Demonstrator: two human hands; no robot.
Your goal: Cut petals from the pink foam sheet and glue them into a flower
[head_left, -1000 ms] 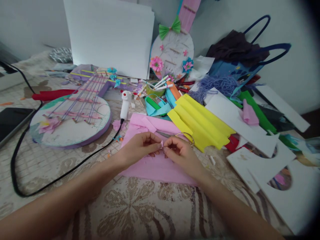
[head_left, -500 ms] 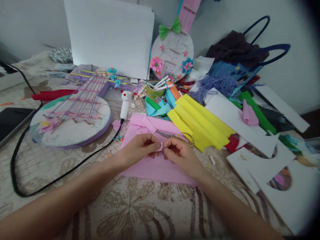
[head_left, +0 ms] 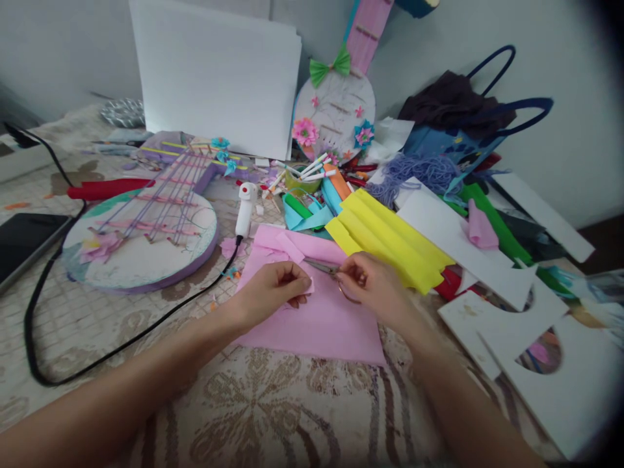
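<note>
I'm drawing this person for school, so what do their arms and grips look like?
The left arm and right arm are bare where they show: no sleeve, watch or bracelet visible. They narrow toward the wrists. The left grip and right grip are ordinary hands without gloves. I can't make out any markings.

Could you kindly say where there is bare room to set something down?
The tablecloth is bare in front of the pink paper, between left forearm and right forearm. A smaller patch lies between the black cable and the banjo model. It is crowded behind that paper, around the glue gun, and rightward, with yellow crepe paper and white boards.
</note>
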